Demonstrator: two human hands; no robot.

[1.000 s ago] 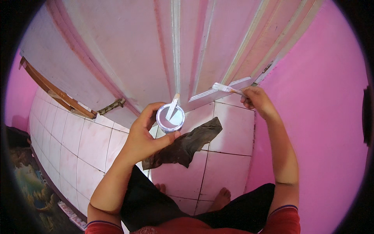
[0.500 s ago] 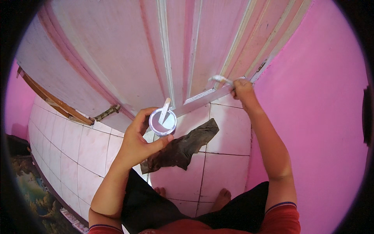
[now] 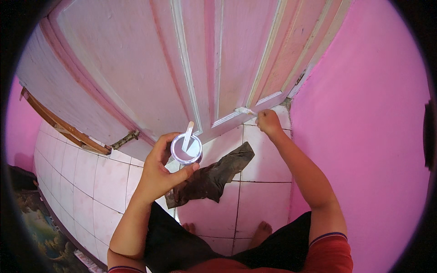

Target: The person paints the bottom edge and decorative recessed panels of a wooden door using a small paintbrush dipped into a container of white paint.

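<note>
Two bare hands of mine are well apart, each clamped on something. My left hand (image 3: 160,167) wraps around a small round can (image 3: 187,162), whose outer side is mostly out of sight, so I cannot make out any label. Inside lies pale paint (image 3: 195,148), its depth hard to judge, and a flat stick (image 3: 188,134) leans in it, whitened below, its bare wooden end above the rim. My right hand (image 3: 269,122) grips a paintbrush (image 3: 245,110), its handle mostly hidden in my fist; the white bristles are at the white moulding (image 3: 225,119) low on the pinkish panelled door (image 3: 123,59), though I cannot tell whether they touch. Partly behind my left hand, a crumpled dark cloth (image 3: 214,179) lies on the tiled floor (image 3: 264,200). Farther left, a metal bolt (image 3: 126,139) sits low on the door. A dark patterned object (image 3: 43,227) at lower left is cut off.
</note>
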